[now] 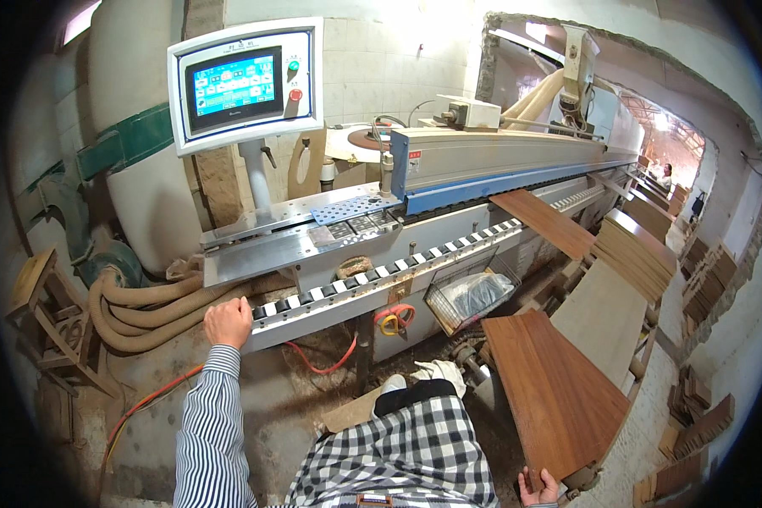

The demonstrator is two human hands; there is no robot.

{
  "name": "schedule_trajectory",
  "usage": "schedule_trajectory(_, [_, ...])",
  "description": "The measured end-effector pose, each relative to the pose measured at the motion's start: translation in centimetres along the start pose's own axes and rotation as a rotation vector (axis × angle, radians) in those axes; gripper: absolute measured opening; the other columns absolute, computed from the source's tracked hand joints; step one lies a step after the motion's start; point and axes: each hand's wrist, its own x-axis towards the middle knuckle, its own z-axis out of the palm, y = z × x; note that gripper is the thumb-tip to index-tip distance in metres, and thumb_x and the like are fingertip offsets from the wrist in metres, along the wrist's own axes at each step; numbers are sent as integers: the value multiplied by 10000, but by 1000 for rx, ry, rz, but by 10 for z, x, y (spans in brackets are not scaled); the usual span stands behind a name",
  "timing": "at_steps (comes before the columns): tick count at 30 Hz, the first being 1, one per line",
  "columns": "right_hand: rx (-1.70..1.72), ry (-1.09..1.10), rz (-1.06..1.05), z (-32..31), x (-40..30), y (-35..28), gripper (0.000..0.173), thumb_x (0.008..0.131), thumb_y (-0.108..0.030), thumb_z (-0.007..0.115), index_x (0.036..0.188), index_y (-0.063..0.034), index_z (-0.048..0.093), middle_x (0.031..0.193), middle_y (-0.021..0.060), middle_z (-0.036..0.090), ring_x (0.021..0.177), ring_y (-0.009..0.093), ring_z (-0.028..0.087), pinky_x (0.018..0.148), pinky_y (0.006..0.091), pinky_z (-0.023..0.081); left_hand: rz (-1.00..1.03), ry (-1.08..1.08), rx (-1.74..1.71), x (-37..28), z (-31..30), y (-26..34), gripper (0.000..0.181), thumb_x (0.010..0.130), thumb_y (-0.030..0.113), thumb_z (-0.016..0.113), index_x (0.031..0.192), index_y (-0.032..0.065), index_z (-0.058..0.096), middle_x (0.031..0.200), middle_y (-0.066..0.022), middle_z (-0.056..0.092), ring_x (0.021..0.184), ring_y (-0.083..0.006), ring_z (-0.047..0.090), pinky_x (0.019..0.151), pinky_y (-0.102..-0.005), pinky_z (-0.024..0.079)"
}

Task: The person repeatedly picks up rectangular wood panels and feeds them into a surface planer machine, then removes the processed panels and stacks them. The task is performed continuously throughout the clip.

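Note:
My left hand [228,322] is curled over the near end of a roller rail [368,278] with black and white rollers, along the front of an edge banding machine [482,162]. At lower right, my right hand [538,487] grips the near corner of a brown wood-grain panel [552,394]; some of its fingers are hidden by the board. This panel slants over a grey board [600,314]. Another brown wood-grain panel [543,222] lies farther along, spanning from the machine's feed edge across the rail.
A control panel with a lit screen [233,86] stands at upper left. Ribbed hoses [146,317] and a wooden stool [51,324] are at left. A wire basket [473,292] hangs below the rail. Stacked boards [635,251] stand at right, and a person [665,176] is far behind.

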Motion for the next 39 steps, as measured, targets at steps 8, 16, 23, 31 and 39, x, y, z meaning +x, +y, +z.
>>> schedule_trajectory(8, [-202,-148,-186,6,-34,-44,439,770,-72,583,1179,45,472,1041,183,606,963,303,597,866,388,504,-2,5,-15,0,-2,0,358,846,283,475,613,41,597,663,-158,618,626,-322,580,647,-431,419])
schedule_trajectory(16, [-247,-354,-280,48,-35,-46,469,706,-55,543,1171,-19,488,962,135,624,771,265,636,636,367,559,-2,-15,1,0,-4,0,360,847,283,474,613,40,600,653,-156,614,621,-321,582,644,-427,418])
schedule_trajectory(23, [-153,-618,16,138,2,14,571,662,-35,534,1216,34,412,1064,196,586,899,365,610,759,518,526,-7,1,2,0,-1,-2,358,844,285,484,604,40,587,638,-149,608,609,-316,575,651,-426,421])
schedule_trajectory(31, [-370,-918,302,236,4,118,499,795,-45,547,1243,90,372,1107,249,557,988,365,589,869,447,495,-3,5,-22,1,-1,2,350,845,273,480,608,41,593,631,-146,606,608,-313,571,649,-424,417])
schedule_trajectory(39, [-1001,-1147,617,281,-10,195,378,904,-342,515,810,14,597,628,66,601,507,132,564,511,231,462,-10,-4,-15,1,-4,1,351,845,271,478,604,44,592,624,-144,604,598,-312,568,639,-418,415])
